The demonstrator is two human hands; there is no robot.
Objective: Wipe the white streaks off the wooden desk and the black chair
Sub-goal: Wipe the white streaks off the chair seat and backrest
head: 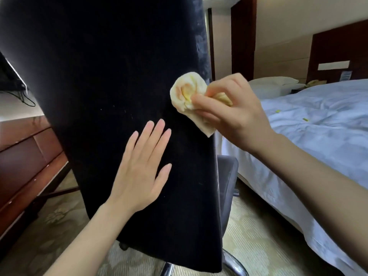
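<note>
Chair (119, 76) top cropped; R hand (235, 114) grips cloth (187, 92)

Your chair (111, 76) is black, with faint whitish streaks (201, 42) mottling its right edge. Your cloth (187, 90) is cream, blotched yellow and pale orange. You see the desk (25, 156) in reddish-brown wood, the bedspread (318, 126) pale blue-white, the carpet (57, 216) beige with a flower pattern.

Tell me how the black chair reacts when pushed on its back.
Probably swivels or rolls away: the black chair stands on a chrome base with what looks like a caster. The left hand lies flat on the back, likely steadying it. The cloth may drag on its soft-looking fabric.
</note>
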